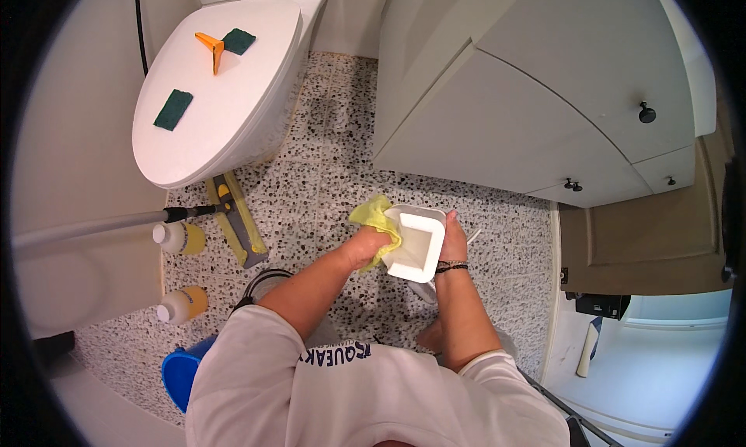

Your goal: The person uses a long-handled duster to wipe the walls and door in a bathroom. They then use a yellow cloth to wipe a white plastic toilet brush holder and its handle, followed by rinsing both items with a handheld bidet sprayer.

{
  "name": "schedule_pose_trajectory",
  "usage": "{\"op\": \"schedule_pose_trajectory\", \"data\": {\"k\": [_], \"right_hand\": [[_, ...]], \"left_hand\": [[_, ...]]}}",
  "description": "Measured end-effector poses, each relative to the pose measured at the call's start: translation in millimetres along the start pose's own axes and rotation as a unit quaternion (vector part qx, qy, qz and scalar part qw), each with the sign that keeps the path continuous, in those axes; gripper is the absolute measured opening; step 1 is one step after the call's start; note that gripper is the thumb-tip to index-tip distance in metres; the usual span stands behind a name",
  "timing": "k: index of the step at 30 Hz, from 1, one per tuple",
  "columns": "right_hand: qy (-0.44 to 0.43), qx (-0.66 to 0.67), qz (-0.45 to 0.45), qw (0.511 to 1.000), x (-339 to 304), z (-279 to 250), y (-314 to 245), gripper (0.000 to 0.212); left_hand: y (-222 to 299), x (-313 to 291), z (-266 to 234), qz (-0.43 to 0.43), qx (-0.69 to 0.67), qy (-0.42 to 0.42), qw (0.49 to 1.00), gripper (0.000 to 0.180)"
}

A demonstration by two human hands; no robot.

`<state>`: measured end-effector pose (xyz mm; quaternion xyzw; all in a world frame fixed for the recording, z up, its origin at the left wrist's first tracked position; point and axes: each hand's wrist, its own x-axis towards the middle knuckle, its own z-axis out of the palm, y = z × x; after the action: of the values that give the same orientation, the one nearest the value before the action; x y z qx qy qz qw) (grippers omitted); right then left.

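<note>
- Cloth point(370, 212), yellow and crumpled, sat bunched in the left hand point(364, 247), whose fingers were clamped on it.
- Just right of that hand was a white tub point(437, 249), the cloth touching its left side.
- The right hand point(454, 241) gripped the tub from the opposite side; I couldn't see where all its fingers lay.
- The hands were apart, the tub between them, its hollow facing up.
- Bracelets point(451, 267) circled the wrist just behind the right hand.
- Left of the left hand, a mop point(247, 233) lay on the speckled floor point(326, 191), its pole running farther left.
- Near the mop, well left of that hand, were two bottles point(190, 238) point(186, 304) of yellow liquid.
- Back past the left elbow, partly hidden by the sleeve, was a blue bucket point(180, 375).
- Ahead and left of the left hand, the toilet lid point(241, 97) held two green pads point(239, 41) point(173, 109) and an orange tool point(215, 49).
- Ahead and right of the right hand stood a grey cabinet point(513, 121).
</note>
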<state>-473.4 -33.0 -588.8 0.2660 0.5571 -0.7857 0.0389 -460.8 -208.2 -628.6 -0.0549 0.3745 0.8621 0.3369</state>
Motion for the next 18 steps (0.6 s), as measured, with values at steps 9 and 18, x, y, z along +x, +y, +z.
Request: {"op": "schedule_pose_trajectory", "data": {"k": [9,18], "right_hand": [[-0.062,0.152,0.191,0.968,-8,-1,-9,0.044],[-0.127,0.102,0.103,0.981,-38,17,-5,0.029]], "left_hand": [[17,-27,30,-0.028,-0.017,0.038,0.999,0.032],[30,5,17,-0.038,-0.098,0.067,0.992,0.029]]}}
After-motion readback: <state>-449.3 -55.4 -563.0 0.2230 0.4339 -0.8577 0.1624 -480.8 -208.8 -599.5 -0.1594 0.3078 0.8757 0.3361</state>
